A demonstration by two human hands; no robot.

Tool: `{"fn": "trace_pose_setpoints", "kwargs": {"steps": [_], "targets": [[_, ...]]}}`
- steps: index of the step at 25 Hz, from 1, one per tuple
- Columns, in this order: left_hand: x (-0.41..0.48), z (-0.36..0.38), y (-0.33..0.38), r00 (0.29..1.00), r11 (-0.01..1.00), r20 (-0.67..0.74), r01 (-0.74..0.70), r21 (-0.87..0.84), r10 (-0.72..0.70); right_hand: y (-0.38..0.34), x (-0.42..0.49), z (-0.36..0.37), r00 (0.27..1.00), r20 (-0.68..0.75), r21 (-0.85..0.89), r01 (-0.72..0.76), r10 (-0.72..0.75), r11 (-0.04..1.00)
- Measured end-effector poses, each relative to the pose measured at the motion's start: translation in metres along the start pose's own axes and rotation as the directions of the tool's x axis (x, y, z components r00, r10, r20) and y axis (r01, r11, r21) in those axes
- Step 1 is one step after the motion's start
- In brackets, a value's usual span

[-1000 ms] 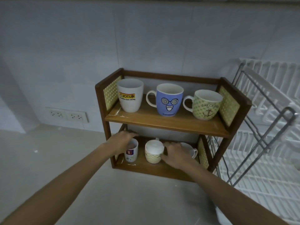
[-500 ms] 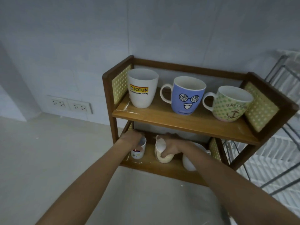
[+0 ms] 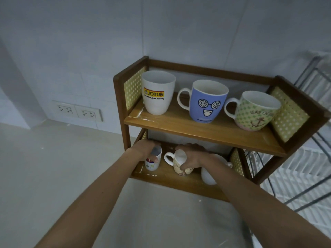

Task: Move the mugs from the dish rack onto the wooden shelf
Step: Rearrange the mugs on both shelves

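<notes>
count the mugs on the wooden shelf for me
6. Top level: white mug, blue mug, green dotted mug. Bottom level: small mug in the left hand, patterned mug in the right hand, plain white mug partly hidden.

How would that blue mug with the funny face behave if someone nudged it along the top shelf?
The blue mug looks like glazed ceramic, so probably stiff, fairly heavy and breakable if dropped. It stands upright on a broad base, so it would likely slide rather than tip. Its handle nearly reaches the white mug, so a leftward push might knock them together.
</notes>
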State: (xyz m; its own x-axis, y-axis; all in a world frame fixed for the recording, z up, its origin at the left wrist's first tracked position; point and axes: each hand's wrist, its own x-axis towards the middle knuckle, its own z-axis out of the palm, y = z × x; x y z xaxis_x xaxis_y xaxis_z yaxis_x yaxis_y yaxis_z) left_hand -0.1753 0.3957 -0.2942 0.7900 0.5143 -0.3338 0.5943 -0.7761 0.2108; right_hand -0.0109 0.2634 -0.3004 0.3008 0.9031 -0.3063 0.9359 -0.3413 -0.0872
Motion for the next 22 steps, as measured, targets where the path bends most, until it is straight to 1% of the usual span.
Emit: {"fn": "trace_pose_setpoints", "kwargs": {"steps": [2,4,5,6,7,8,9,10,11,12,14,15,18,19,20,21,22], "targets": [[0.002,-0.001,-0.001,1.000,0.999,0.008,-0.009,-0.031,0.009,0.000,-0.003,-0.002,1.000,0.026,0.001,0.015,-0.015,1.000],[0.003,-0.001,-0.001,1.000,0.999,0.018,-0.007,-0.041,0.007,0.000,-0.007,-0.007,0.995,0.096,0.044,0.013,-0.017,0.999],[0.004,-0.001,0.000,1.000,1.000,0.020,-0.013,-0.021,0.013,0.004,-0.012,-0.012,0.993,0.120,0.132,-0.020,0.004,0.991],[0.004,0.001,0.004,1.000,1.000,0.007,-0.030,0.002,0.030,0.013,-0.017,-0.017,0.991,0.120,0.249,-0.095,0.067,0.964],[0.004,0.004,0.008,0.998,0.998,-0.023,-0.056,0.021,0.057,0.023,-0.021,-0.022,0.980,0.109,0.334,-0.194,0.166,0.922],[0.005,0.006,0.014,0.994,0.995,-0.060,-0.088,0.045,0.090,0.034,-0.025,-0.026,0.953,0.101,0.326,-0.303,0.285,0.895],[0.008,0.009,0.022,0.988,0.990,-0.096,-0.116,0.076,0.123,0.044,-0.032,-0.027,0.911,0.123,0.221,-0.412,0.394,0.884],[0.011,0.012,0.032,0.981,0.985,-0.122,-0.138,0.107,0.151,0.050,-0.041,-0.025,0.876,0.178,0.087,-0.468,0.449,0.879],[0.014,0.016,0.044,0.976,0.979,-0.131,-0.159,0.130,0.176,0.053,-0.047,-0.021,0.870,0.229,0.009,-0.450,0.436,0.893],[0.017,0.019,0.056,0.973,0.973,-0.124,-0.176,0.148,0.195,0.052,-0.051,-0.017,0.890,0.250,0.001,-0.393,0.381,0.919],[0.022,0.025,0.076,0.976,0.971,-0.097,-0.178,0.157,0.195,0.054,-0.054,-0.012,0.938,0.222,0.058,-0.284,0.265,0.957],[0.025,0.028,0.082,0.981,0.976,-0.089,-0.159,0.149,0.173,0.055,-0.054,-0.012,0.951,0.221,0.078,-0.241,0.219,0.968],[0.029,0.029,0.090,0.993,0.989,-0.069,-0.088,0.115,0.097,0.061,-0.055,-0.018,0.944,0.308,0.113,-0.159,0.117,0.981],[0.030,0.029,0.091,0.995,0.991,-0.059,-0.078,0.107,0.084,0.062,-0.056,-0.020,0.941,0.319,0.144,-0.166,0.113,0.976],[0.031,0.028,0.092,0.995,0.992,-0.051,-0.076,0.102,0.081,0.063,-0.056,-0.021,0.945,0.294,0.175,-0.200,0.143,0.964],[0.032,0.028,0.092,0.996,0.992,-0.046,-0.078,0.099,0.083,0.063,-0.056,-0.021,0.944,0.255,0.190,-0.262,0.210,0.946],[0.032,0.028,0.093,0.996,0.993,-0.043,-0.079,0.093,0.083,0.062,-0.059,-0.020,0.927,0.227,0.150,-0.337,0.299,0.930]]}}
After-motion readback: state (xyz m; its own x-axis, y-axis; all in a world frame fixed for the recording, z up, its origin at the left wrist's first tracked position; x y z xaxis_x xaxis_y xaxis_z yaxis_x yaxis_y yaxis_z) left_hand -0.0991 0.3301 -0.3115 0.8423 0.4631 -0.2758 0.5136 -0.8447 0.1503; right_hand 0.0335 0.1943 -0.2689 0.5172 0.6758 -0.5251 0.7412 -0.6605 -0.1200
